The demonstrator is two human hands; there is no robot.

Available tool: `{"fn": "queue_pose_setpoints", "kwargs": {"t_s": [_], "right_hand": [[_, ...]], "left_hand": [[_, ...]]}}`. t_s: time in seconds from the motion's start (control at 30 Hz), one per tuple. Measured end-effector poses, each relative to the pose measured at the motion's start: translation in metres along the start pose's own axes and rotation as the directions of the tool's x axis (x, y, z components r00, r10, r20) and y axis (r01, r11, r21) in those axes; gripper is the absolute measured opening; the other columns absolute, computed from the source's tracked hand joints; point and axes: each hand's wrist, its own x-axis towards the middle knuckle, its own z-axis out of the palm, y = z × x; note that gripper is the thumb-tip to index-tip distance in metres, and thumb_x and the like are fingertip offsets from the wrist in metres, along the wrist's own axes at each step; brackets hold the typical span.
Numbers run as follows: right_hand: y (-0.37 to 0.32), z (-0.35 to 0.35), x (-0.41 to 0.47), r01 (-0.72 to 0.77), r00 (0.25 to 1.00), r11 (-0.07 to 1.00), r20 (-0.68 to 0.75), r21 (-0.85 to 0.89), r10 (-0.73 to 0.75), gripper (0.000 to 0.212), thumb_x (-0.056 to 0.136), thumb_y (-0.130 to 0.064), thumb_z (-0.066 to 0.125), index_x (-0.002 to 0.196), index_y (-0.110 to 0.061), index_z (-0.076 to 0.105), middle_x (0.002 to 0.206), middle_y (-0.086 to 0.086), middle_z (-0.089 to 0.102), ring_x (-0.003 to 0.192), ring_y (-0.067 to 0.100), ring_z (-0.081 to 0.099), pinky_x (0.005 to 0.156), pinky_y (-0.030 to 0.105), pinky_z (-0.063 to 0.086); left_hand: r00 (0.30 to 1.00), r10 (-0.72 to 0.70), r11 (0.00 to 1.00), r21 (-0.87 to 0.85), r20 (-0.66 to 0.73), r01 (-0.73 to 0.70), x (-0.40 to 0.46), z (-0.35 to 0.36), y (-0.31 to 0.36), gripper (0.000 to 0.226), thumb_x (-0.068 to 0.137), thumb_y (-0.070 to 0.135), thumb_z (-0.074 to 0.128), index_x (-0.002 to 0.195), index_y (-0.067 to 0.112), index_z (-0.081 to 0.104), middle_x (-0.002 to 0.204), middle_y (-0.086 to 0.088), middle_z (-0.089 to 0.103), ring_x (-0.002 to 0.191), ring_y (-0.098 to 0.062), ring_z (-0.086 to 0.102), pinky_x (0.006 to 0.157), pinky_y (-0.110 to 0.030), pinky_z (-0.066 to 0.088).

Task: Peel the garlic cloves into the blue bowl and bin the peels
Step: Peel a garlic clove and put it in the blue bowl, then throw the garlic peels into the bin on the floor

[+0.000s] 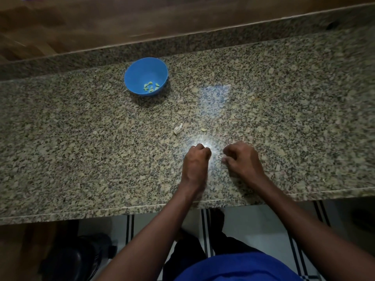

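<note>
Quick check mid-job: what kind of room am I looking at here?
Most likely a home kitchen: a speckled granite countertop with a raised back ledge, a blue bowl holding peeled garlic cloves, and tiled floor below the counter edge.

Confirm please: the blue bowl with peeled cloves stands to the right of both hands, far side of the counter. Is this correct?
Not quite. In the head view the blue bowl stands to the left of both hands, not right. It does hold peeled cloves, on the counter's far side.

Both hands, left hand (196,159) and right hand (241,157), are resting curled on the granite bench (81,138); peeled cloves (151,86) are lying in the blue bowl (142,67).
</note>
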Motion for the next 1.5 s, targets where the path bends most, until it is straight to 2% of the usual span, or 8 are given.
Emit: {"fn": "queue_pose_setpoints", "kwargs": {"t_s": [0.2, 0.3, 0.43, 0.57, 0.67, 0.9, 1.17, 1.5], "right_hand": [[-0.014, 0.018, -0.011, 0.043, 0.996, 0.999, -0.074, 0.010, -0.042, 0.014, 0.084, -0.008, 0.080, 0.075, -0.011, 0.069, 0.079, 0.002, 0.065, 0.069, 0.019, 0.059, 0.063, 0.030, 0.048], [-0.019, 0.019, -0.011, -0.026, 0.998, 1.000, -0.064, 0.012, 0.027, 0.018, 0.089, -0.006, 0.073, 0.074, -0.011, 0.063, 0.079, 0.003, 0.063, 0.069, 0.021, 0.060, 0.059, 0.028, 0.041], [-0.032, 0.011, -0.018, -0.185, 0.981, 0.946, -0.007, 0.266, 0.194, 0.009, 0.092, -0.005, 0.068, 0.085, -0.010, 0.069, 0.078, -0.002, 0.066, 0.064, 0.002, 0.056, 0.051, 0.015, 0.038], [-0.056, 0.013, -0.033, -0.368, 0.929, 0.679, 0.231, 0.635, 0.288, 0.007, 0.095, -0.002, 0.067, 0.088, -0.002, 0.067, 0.071, 0.014, 0.070, 0.058, 0.022, 0.064, 0.056, 0.031, 0.057], [-0.092, 0.026, -0.047, -0.450, 0.893, 0.536, 0.380, 0.714, 0.243, 0.007, 0.095, 0.001, 0.066, 0.088, 0.001, 0.066, 0.072, 0.019, 0.068, 0.063, 0.028, 0.064, 0.056, 0.032, 0.058], [-0.213, 0.095, -0.079, -0.453, 0.849, 0.538, 0.529, 0.711, 0.016, 0.006, 0.094, 0.006, 0.063, 0.089, 0.003, 0.062, 0.075, 0.022, 0.064, 0.061, 0.025, 0.064, 0.054, 0.026, 0.057], [-0.385, 0.236, -0.174, -0.303, 0.741, 0.672, 0.611, 0.676, -0.279, 0.016, 0.091, 0.012, 0.059, 0.084, -0.001, 0.067, 0.066, 0.019, 0.063, 0.054, 0.024, 0.061, 0.052, 0.027, 0.053], [-0.560, 0.412, -0.293, -0.245, 0.610, 0.822, 0.740, 0.515, -0.282, 0.009, 0.095, 0.000, 0.065, 0.097, 0.006, 0.071, 0.075, 0.018, 0.069, 0.069, 0.027, 0.066, 0.070, 0.036, 0.060]], "left_hand": [[0.989, -0.141, 0.987, 0.066, -0.035, 0.144, -0.008, -0.004, -0.013, 0.025, 0.092, -0.004, 0.067, 0.070, 0.009, 0.069, 0.070, -0.001, 0.059, 0.061, -0.018, 0.057, 0.050, -0.035, 0.052], [0.973, -0.226, 0.952, -0.197, 0.055, 0.232, -0.018, -0.013, -0.005, 0.014, 0.088, -0.001, 0.072, 0.079, 0.008, 0.078, 0.073, 0.001, 0.070, 0.060, -0.004, 0.062, 0.056, -0.019, 0.051], [0.777, -0.563, 0.437, -0.697, 0.281, 0.569, -0.030, -0.040, -0.016, 0.009, 0.086, 0.004, 0.079, 0.095, 0.008, 0.080, 0.078, 0.004, 0.078, 0.072, -0.006, 0.074, 0.062, -0.014, 0.055], [0.664, -0.619, 0.035, -0.830, 0.419, 0.556, -0.049, -0.070, -0.049, 0.013, 0.087, -0.001, 0.075, 0.100, 0.002, 0.076, 0.096, -0.010, 0.079, 0.091, -0.023, 0.077, 0.071, -0.025, 0.061], [0.632, -0.647, -0.119, -0.875, 0.426, 0.469, -0.075, -0.097, -0.073, 0.012, 0.086, -0.003, 0.073, 0.098, -0.001, 0.073, 0.092, -0.009, 0.079, 0.084, -0.016, 0.077, 0.068, -0.021, 0.059], [0.580, -0.745, -0.269, -0.944, 0.330, 0.191, -0.157, -0.163, -0.142, 0.012, 0.093, -0.010, 0.060, 0.092, -0.001, 0.069, 0.080, -0.006, 0.078, 0.074, -0.010, 0.074, 0.068, -0.017, 0.059], [0.485, -0.851, -0.265, -0.962, 0.203, -0.062, -0.316, -0.257, -0.272, 0.016, 0.096, -0.012, 0.056, 0.098, -0.003, 0.069, 0.084, -0.006, 0.078, 0.078, -0.011, 0.075, 0.074, -0.018, 0.060], [0.339, -0.917, -0.296, -0.928, 0.210, -0.226, -0.502, -0.333, -0.463, 0.015, 0.096, -0.011, 0.057, 0.098, -0.003, 0.070, 0.090, -0.009, 0.079, 0.082, -0.013, 0.076, 0.072, -0.017, 0.059]]}}
